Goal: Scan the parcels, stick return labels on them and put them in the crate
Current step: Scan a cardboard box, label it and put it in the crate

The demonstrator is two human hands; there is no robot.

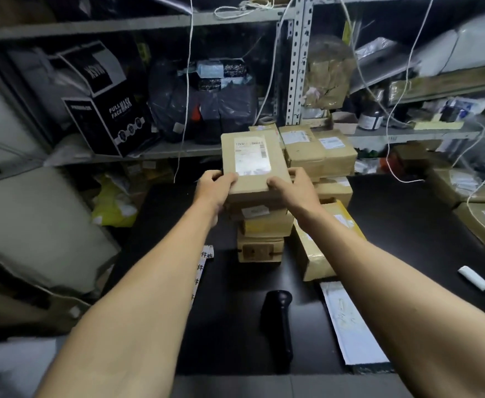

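Head view: both hands, left and right, clamp the near corners of the top parcel above the parcel stack, label up, likely so its barcode can be scanned. Scanner lies untouched on the desk. No crate in view.

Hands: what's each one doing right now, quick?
Left hand: holding the near left corner of the top parcel.
Right hand: holding the same parcel's near right corner.
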